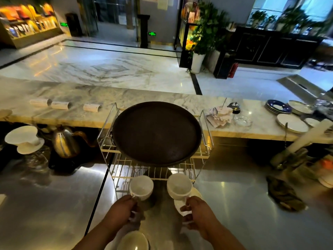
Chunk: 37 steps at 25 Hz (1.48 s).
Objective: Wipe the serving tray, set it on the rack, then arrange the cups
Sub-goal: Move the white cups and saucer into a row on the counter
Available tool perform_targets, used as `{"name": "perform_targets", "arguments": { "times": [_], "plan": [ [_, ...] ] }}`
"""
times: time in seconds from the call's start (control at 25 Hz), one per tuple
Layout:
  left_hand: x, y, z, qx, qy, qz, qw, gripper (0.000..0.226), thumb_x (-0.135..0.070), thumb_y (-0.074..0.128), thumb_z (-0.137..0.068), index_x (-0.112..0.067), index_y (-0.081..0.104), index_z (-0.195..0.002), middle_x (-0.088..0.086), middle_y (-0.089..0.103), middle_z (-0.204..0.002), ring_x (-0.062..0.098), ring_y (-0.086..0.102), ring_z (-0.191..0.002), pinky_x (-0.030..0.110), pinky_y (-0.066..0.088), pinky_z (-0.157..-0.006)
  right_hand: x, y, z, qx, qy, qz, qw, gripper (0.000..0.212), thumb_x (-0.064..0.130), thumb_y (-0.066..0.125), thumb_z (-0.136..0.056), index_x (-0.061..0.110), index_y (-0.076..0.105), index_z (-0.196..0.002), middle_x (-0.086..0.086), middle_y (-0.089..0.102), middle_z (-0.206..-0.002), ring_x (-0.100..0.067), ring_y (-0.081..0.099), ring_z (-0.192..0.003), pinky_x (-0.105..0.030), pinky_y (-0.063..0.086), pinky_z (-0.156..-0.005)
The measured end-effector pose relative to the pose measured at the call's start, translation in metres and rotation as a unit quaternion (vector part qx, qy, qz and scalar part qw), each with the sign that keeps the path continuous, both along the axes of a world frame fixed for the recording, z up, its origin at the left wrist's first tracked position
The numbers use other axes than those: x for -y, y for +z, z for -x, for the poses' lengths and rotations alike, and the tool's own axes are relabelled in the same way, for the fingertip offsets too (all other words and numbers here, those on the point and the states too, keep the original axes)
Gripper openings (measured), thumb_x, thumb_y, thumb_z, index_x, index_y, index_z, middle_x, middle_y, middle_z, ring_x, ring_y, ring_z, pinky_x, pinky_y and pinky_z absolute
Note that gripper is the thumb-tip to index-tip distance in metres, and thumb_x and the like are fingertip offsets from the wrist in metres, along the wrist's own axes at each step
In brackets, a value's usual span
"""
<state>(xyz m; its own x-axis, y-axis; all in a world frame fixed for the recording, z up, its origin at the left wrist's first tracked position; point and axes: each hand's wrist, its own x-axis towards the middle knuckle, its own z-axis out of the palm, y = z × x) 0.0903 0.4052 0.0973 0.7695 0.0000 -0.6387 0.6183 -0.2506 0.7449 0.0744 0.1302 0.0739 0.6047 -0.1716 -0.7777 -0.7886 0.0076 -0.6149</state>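
**Hands presenting two cups to the lower tier of the rack**

Left hand [124,207] pinches the handle of a small white ceramic cup [141,185], and the right hand [195,210] pinches the handle of a second white ceramic cup [179,184]; both hands are closed on their cups and carry nothing else. Each cup is held by the handle alone, mouth tipped toward the wearer, which keeps fingers off the rims and probably readies the cups for placing on the wires. They hover side by side, apart from each other, just before the front edge of the two-tier white wire rack [205,156].

The round dark brown serving tray [156,132] already lies flat across the rack's upper tier, overhanging its front rail, so wiping and racking appear done and cup arrangement is the step in hand. The open lower tier beneath the tray is the likely destination.

A white saucer [195,193] lies on the steel surface [234,204] under the right cup; another white cup [133,240] waits at the near edge. A crumpled cloth [219,116] rests on the marble counter [144,98] behind the rack's right side, presumably set aside after wiping. The tray's overhang leaves little clearance, so the cups would need a low approach.
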Motion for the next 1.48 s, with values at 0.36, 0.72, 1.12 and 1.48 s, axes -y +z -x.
{"name": "perform_targets", "arguments": {
  "times": [0.36, 0.72, 1.12, 1.48],
  "plan": [
    [0.098, 0.008, 0.022, 0.000, -0.020, -0.024, 0.999, 0.026, -0.030, 0.050, -0.106, -0.014, 0.070, -0.106, 0.017, 0.076, -0.095, 0.020, 0.065, -0.068, 0.027, 0.048, -0.058, 0.100, 0.013, 0.036, 0.033, -0.031, -0.010, 0.999, 0.026, 0.026, 0.044, -0.103, 0.007, 0.061, -0.104, -0.013, 0.072, -0.087, -0.021, 0.061, -0.057, -0.030, 0.050, -0.056],
    [0.225, 0.006, 0.052, -0.007, -0.031, -0.062, 0.998, 0.027, -0.035, 0.049, -0.105, -0.017, 0.069, -0.105, 0.009, 0.079, -0.088, 0.021, 0.064, -0.072, 0.027, 0.049, -0.062, 0.234, 0.019, 0.074, 0.044, -0.038, 0.012, 0.998, 0.022, 0.027, 0.047, -0.103, 0.011, 0.062, -0.102, -0.019, 0.071, -0.100, -0.031, 0.065, -0.076, -0.041, 0.051, -0.068],
    [0.294, 0.002, 0.062, -0.008, -0.012, -0.059, 0.998, 0.029, -0.034, 0.048, -0.105, -0.013, 0.067, -0.103, 0.007, 0.079, -0.085, 0.025, 0.066, -0.079, 0.030, 0.051, -0.067, 0.281, 0.022, 0.070, 0.019, -0.073, -0.027, 0.997, 0.026, 0.027, 0.050, -0.099, 0.004, 0.062, -0.103, -0.018, 0.066, -0.096, -0.027, 0.060, -0.067, -0.031, 0.051, -0.051],
    [0.316, -0.035, 0.011, 0.009, -0.049, -0.043, 0.998, 0.030, -0.034, 0.046, -0.106, -0.018, 0.070, -0.095, 0.004, 0.078, -0.087, 0.027, 0.069, -0.082, 0.034, 0.052, -0.070, 0.288, 0.011, 0.043, 0.010, -0.091, 0.008, 0.996, 0.026, 0.025, 0.044, -0.101, 0.008, 0.064, -0.099, -0.016, 0.067, -0.091, -0.022, 0.063, -0.061, -0.026, 0.051, -0.047]
  ]
}}
